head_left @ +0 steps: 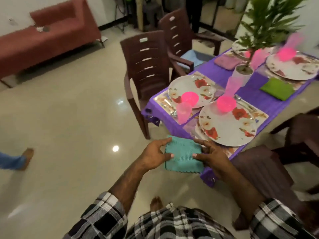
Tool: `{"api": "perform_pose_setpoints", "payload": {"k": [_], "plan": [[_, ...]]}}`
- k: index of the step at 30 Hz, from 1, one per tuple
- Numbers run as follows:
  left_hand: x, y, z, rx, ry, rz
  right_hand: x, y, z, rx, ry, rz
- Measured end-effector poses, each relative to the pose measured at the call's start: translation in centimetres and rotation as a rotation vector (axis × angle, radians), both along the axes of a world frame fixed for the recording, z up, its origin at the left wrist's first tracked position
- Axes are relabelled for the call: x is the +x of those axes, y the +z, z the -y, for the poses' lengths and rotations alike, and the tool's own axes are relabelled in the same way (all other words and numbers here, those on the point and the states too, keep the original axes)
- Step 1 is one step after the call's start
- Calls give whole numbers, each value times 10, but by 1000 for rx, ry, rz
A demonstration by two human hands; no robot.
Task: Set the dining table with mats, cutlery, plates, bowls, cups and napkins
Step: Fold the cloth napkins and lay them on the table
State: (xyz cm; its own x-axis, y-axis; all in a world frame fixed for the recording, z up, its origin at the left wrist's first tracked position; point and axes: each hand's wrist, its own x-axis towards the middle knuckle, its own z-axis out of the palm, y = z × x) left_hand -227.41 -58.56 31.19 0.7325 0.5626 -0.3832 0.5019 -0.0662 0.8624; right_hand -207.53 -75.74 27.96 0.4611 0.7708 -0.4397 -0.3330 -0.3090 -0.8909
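Because both hands pinch the folded teal napkin (183, 155) off the table's (269, 102) six o'clock corner, left hand (155, 155) at nine o'clock of it, right hand (213, 156) at three, each grip closed on an edge, a loose pinch could unfold it; swung toward twelve o'clock, it might clip the near plate (227, 125) overhanging the edge.

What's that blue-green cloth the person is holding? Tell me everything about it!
It is a teal napkin, a folded square of ribbed, soft-looking cloth with a dark stitched edge and a zigzag bottom edge. The left hand and right hand pinch its two sides, thumbs on top, holding it nearly flat in the air just off the table's near corner, beside the nearest flowered plate.
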Motion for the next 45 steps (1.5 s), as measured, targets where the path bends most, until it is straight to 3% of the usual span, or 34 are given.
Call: {"api": "perform_pose_setpoints", "payload": {"k": [4, 9, 13, 17, 24, 31, 38, 45], "plan": [[73, 4, -41, 15, -254, -40, 27, 5, 11, -56, -268, 84], [179, 7, -51, 263, -600, -41, 68, -9, 42, -66, -515, 14], [272, -2, -45, 378, -696, 2, 119, -14, 52, -56, -632, -29], [360, -16, -37, 375, -700, 52, 188, -33, 55, -109, -729, 46], [540, -44, -30, 519, -849, -57, 344, -58, 54, -171, -793, 113], [665, -87, -25, 603, -969, -177, 472, -126, 50, -286, -830, 189], [723, -130, -25, 728, -1017, -265, 515, -134, 24, -477, -725, 472], [721, -150, -20, 982, -1004, -269, 509, -141, 28, -746, -523, 760]]}}
